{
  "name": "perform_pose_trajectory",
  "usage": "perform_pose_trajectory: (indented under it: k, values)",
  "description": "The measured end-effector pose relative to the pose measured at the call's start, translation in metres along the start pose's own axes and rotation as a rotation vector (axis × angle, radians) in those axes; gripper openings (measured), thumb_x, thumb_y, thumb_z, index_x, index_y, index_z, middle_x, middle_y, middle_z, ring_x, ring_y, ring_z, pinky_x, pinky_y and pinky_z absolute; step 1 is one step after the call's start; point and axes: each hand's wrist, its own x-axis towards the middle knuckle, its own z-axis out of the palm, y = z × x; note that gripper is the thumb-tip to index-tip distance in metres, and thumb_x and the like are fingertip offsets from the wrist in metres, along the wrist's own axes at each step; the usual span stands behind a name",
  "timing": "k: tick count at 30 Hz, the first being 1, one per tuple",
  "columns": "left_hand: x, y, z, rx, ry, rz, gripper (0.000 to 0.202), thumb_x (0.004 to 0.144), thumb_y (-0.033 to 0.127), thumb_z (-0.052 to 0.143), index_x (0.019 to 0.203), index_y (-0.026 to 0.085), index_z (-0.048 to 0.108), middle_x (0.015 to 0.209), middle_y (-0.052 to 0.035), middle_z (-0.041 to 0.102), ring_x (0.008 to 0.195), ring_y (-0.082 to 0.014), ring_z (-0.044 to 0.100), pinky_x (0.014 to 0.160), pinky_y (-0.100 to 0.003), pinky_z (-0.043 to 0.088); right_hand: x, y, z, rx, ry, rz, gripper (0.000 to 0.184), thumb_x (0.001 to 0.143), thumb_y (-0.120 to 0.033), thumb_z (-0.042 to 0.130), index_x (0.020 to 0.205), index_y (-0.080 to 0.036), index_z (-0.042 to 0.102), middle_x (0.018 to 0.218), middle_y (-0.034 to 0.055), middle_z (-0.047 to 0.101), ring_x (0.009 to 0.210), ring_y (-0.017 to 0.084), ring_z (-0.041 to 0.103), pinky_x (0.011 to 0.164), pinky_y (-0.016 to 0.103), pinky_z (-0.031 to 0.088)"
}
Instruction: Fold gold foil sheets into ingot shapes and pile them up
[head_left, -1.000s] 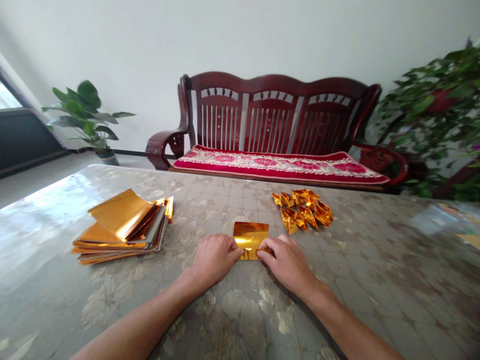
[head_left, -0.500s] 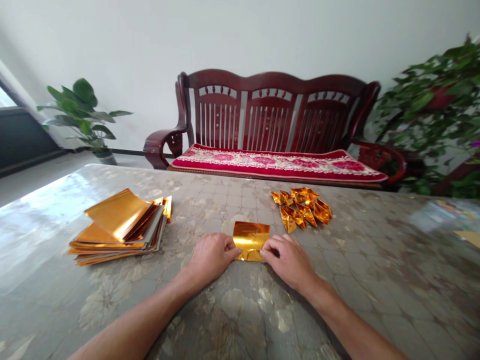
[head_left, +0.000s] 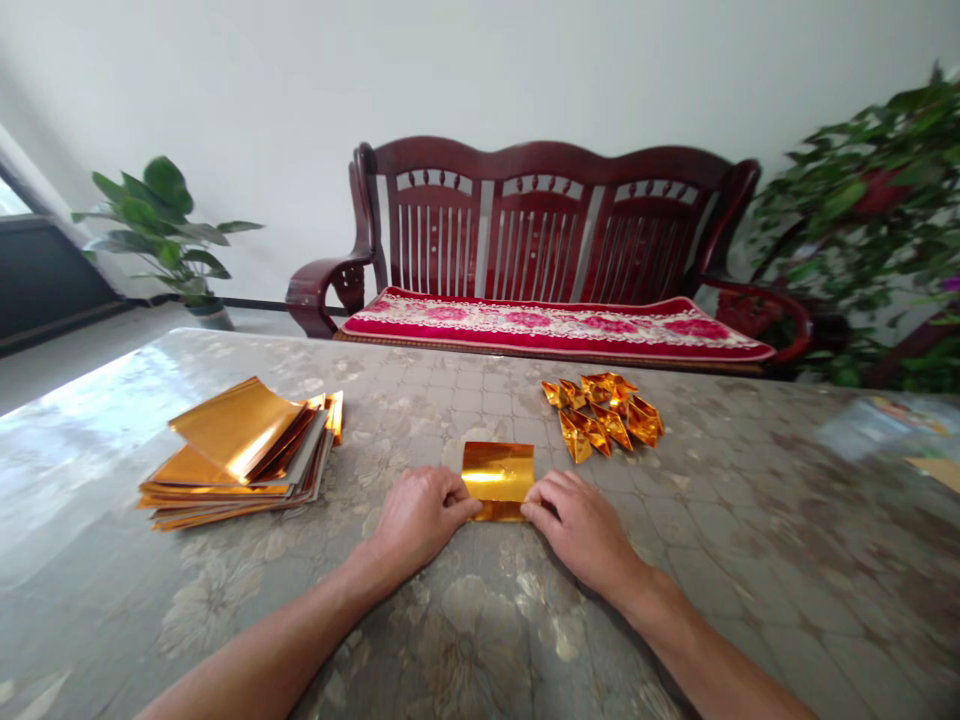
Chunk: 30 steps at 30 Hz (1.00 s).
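Observation:
A rectangular sheet of gold foil paper (head_left: 498, 480) lies on the tabletop between my hands, with a folded strip along its lower edge. My left hand (head_left: 420, 517) grips its left side with the fingertips. My right hand (head_left: 576, 530) presses on its lower right corner. To the left of my hands is a loose stack of gold foil sheets (head_left: 240, 458). Several small folded gold foil pieces (head_left: 604, 417) lie in a cluster beyond my right hand.
The glossy, stone-patterned table (head_left: 720, 560) extends to both sides of my arms, with some papers (head_left: 877, 430) at its far right. Beyond it stand a dark red wooden bench (head_left: 540, 235) with a red cushion and potted plants (head_left: 161, 220) on both sides.
The foil sheet has shifted slightly left between my hands, and its lower fold looks flatter. My fingers have moved in closer along its edges.

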Motion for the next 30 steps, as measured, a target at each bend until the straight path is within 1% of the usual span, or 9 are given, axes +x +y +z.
perform_pose_trajectory:
  k: [3,7,14,17,24,30]
  values:
    - [-0.0004,0.0010,-0.0006,0.015,0.002,-0.005,0.028,0.085,0.040,0.061,0.065,0.020,0.065,0.066,0.0002,0.066,0.066,-0.0156,0.058,0.060,-0.026,0.028,-0.0005,-0.0017,-0.0003,-0.057,-0.014,0.007,0.021,0.094,-0.028,0.059,0.073,-0.022,0.060,0.081,0.0003,0.063,0.082,0.018,0.055,0.070,0.030,0.036]
    - [0.0009,0.0029,-0.0016,0.041,-0.009,-0.025,0.027,0.085,0.040,0.061,0.067,0.021,0.067,0.067,-0.0002,0.067,0.066,-0.0163,0.059,0.061,-0.026,0.028,-0.0007,-0.0048,-0.0011,-0.113,-0.015,0.008,0.019,0.093,-0.026,0.059,0.075,-0.022,0.060,0.081,0.0003,0.063,0.082,0.019,0.054,0.069,0.031,0.035]
    - [0.0032,0.0058,-0.0044,0.136,-0.037,-0.062,0.030,0.086,0.046,0.059,0.070,0.021,0.069,0.071,-0.0025,0.070,0.073,-0.0197,0.063,0.064,-0.028,0.032,-0.0001,-0.0071,0.0002,-0.168,0.002,-0.024,0.019,0.094,-0.026,0.059,0.076,-0.022,0.060,0.082,0.0016,0.062,0.082,0.019,0.053,0.071,0.031,0.035]
    - [0.0041,0.0071,-0.0059,0.171,-0.044,-0.058,0.030,0.086,0.045,0.059,0.072,0.021,0.070,0.073,-0.0032,0.071,0.076,-0.0208,0.064,0.065,-0.028,0.033,0.0002,-0.0071,0.0021,-0.198,0.016,-0.035,0.019,0.094,-0.026,0.058,0.075,-0.022,0.059,0.082,0.0022,0.062,0.081,0.020,0.053,0.070,0.031,0.034]
    - [0.0046,0.0092,-0.0082,0.225,-0.053,-0.056,0.031,0.087,0.045,0.059,0.072,0.021,0.071,0.076,-0.0053,0.072,0.079,-0.0228,0.065,0.069,-0.029,0.036,0.0001,-0.0063,0.0039,-0.224,0.036,-0.064,0.019,0.093,-0.025,0.056,0.075,-0.022,0.057,0.081,0.0028,0.061,0.080,0.020,0.052,0.070,0.031,0.034]
    - [0.0040,0.0098,-0.0092,0.243,-0.042,-0.054,0.032,0.086,0.048,0.060,0.072,0.021,0.072,0.076,-0.0056,0.073,0.079,-0.0235,0.066,0.067,-0.030,0.035,0.0008,-0.0071,0.0038,-0.240,0.025,-0.064,0.018,0.092,-0.024,0.057,0.074,-0.021,0.057,0.081,0.0026,0.061,0.079,0.019,0.051,0.070,0.031,0.033]
